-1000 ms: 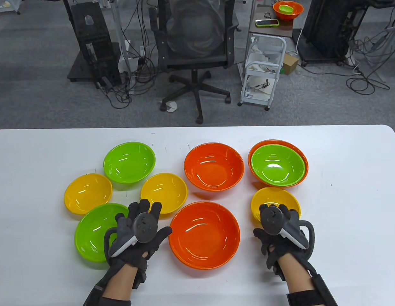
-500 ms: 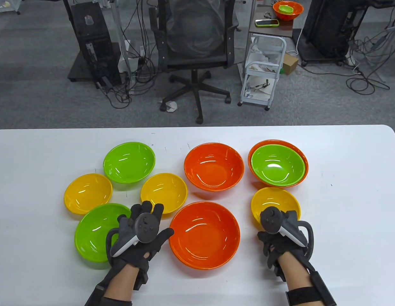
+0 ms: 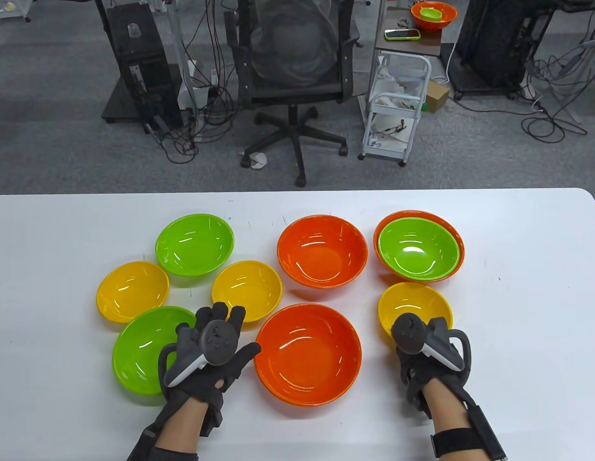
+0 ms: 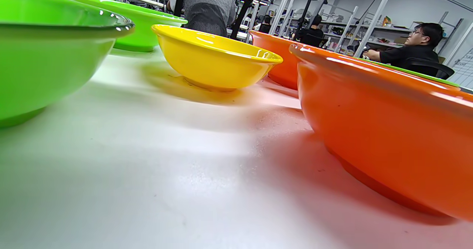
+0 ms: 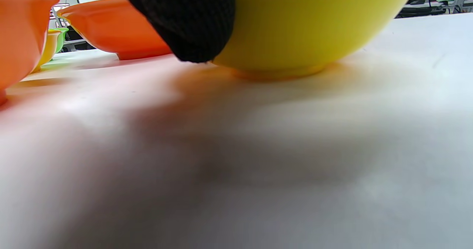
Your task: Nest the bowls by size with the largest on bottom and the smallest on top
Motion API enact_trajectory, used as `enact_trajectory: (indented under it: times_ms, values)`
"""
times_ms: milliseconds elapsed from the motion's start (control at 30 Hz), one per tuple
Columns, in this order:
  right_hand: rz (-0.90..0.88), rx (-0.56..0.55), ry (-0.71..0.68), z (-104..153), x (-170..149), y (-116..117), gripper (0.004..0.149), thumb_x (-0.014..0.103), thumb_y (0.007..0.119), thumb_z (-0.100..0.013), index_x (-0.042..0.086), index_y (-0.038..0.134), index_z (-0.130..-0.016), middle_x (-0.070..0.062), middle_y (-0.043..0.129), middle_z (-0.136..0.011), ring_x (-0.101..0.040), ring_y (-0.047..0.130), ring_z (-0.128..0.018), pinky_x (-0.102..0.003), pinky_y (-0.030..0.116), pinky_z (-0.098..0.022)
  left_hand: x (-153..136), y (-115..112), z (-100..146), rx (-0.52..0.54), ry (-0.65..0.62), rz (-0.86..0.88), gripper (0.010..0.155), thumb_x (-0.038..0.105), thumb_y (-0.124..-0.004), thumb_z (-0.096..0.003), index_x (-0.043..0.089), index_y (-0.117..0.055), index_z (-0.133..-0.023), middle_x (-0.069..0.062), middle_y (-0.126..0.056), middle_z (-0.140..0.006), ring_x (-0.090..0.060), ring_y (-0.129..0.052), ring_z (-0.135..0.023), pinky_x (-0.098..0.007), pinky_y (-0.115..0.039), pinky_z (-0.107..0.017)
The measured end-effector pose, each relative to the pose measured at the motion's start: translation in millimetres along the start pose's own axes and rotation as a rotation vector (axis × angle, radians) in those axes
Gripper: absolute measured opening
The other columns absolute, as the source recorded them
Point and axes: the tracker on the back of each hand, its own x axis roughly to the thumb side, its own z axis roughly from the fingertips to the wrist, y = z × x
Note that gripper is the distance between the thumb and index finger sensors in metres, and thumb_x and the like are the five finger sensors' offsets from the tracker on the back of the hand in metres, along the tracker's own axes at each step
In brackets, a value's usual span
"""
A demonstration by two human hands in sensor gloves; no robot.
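Two gloved hands sit low over the white table (image 3: pixel 518 312). Right hand (image 3: pixel 424 357) has a finger (image 5: pixel 188 23) against the small glossy yellow plastic bowl (image 3: pixel 415 302); whether it grips, I cannot tell. Left hand (image 3: pixel 211 355) lies spread, holding nothing, between the green plastic bowl (image 3: pixel 139 345) and the large orange plastic bowl (image 3: pixel 309 353).

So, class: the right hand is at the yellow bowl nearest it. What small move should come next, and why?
Probably lift that yellow bowl and carry it to the green bowl nested in the orange bowl behind it: the right hand already has a fingertip against its wall, and that stack lacks its smallest bowl.
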Motion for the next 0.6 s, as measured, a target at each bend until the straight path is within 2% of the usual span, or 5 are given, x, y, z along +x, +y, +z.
enact_trajectory:
  times_ms: [333, 600]
  values:
    - [-0.044, -0.069, -0.047, 7, 4, -18, 0.045, 0.017, 0.083, -0.045, 0.002, 0.081, -0.088, -0.019, 0.090, -0.080, -0.048, 0.085, -0.075, -0.064, 0.067, -0.060, 0, -1, -2, 0.006, -0.005, -0.005, 0.082, 0.065, -0.057, -0.0497, 0.029, -0.027, -0.117, -0.015, -0.021, -0.124, -0.048, -0.023, -0.115, -0.077, -0.023, -0.072]
    - [-0.081, -0.119, -0.093, 13, 8, -28, 0.044, 0.017, 0.084, -0.045, 0.003, 0.083, -0.086, -0.019, 0.092, -0.078, -0.047, 0.086, -0.075, -0.065, 0.064, -0.062, -1, 0, -2, 0.021, -0.014, 0.000, 0.082, 0.065, -0.057, -0.0498, 0.030, -0.027, -0.117, -0.014, -0.022, -0.124, -0.047, -0.024, -0.115, -0.076, -0.023, -0.072]
